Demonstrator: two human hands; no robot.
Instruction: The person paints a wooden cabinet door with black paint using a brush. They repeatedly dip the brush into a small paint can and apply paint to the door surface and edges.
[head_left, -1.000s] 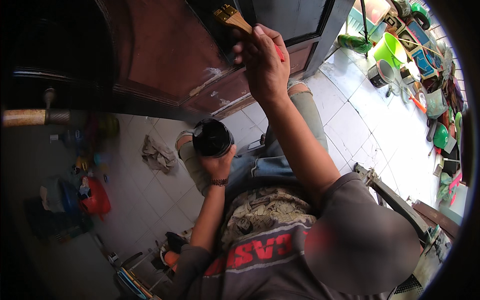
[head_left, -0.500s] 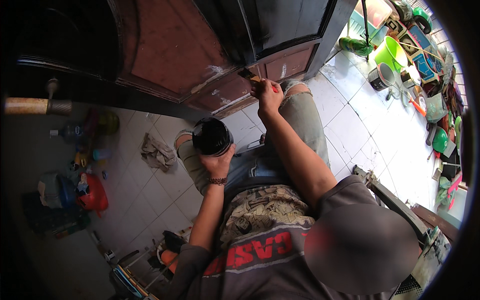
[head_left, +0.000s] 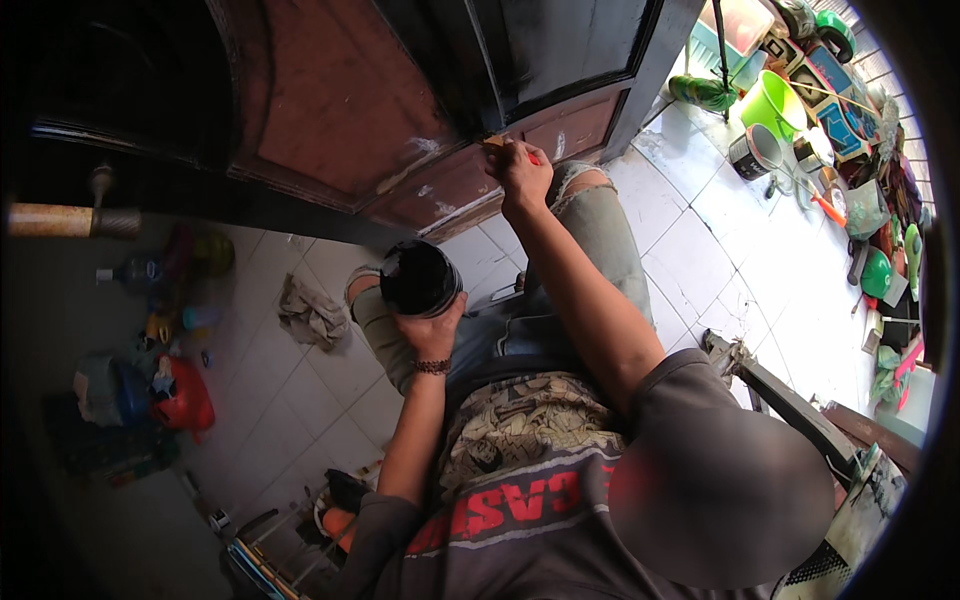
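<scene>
Left of the frame's centre we see the left hand (head_left: 430, 332) wrapped around a black can (head_left: 420, 281), mouth upward presumably to avoid spills, while at upper centre the right hand (head_left: 524, 178) pinches a brush (head_left: 494, 142) close to the door (head_left: 340, 110).

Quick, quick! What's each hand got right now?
Left hand: closed, holding a round black tub.
Right hand: closed, holding a paintbrush by the door.
</scene>
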